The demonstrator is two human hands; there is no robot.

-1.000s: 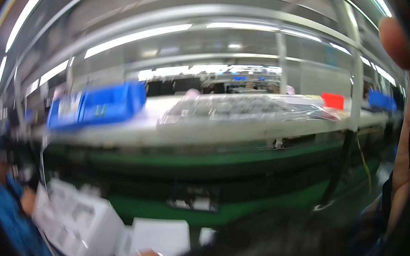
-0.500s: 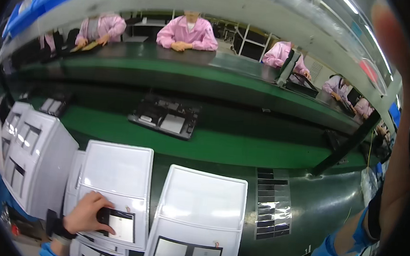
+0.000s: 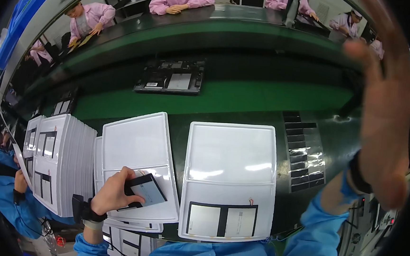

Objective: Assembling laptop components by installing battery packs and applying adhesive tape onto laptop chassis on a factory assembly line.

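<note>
My left hand [image 3: 115, 190] is closed on the left edge of a flat battery pack [image 3: 148, 193], silver with a black border. The pack is tilted over the lower part of a white plastic tray [image 3: 135, 140]; whether it touches the tray I cannot tell. Close to the camera at the right, my right hand [image 3: 387, 112] is raised with its fingers stretched out, holding nothing. A second white tray [image 3: 231, 153] lies in the middle, with another black-and-silver battery pack [image 3: 222, 220] in its lower part and a small wire above it.
Stacked white trays [image 3: 76, 166] stand at the left. A sheet of dark strips [image 3: 303, 154] lies right of the middle tray. Beyond is a green conveyor belt [image 3: 245, 95] carrying an open laptop base [image 3: 170, 77]. People in pink sit across; a blue-sleeved co-worker's hand [image 3: 20, 181] is far left.
The view has tilted downward. My left hand has raised and tilted the battery pack, which lay flatter in the tray before. More of my right hand shows now.
</note>
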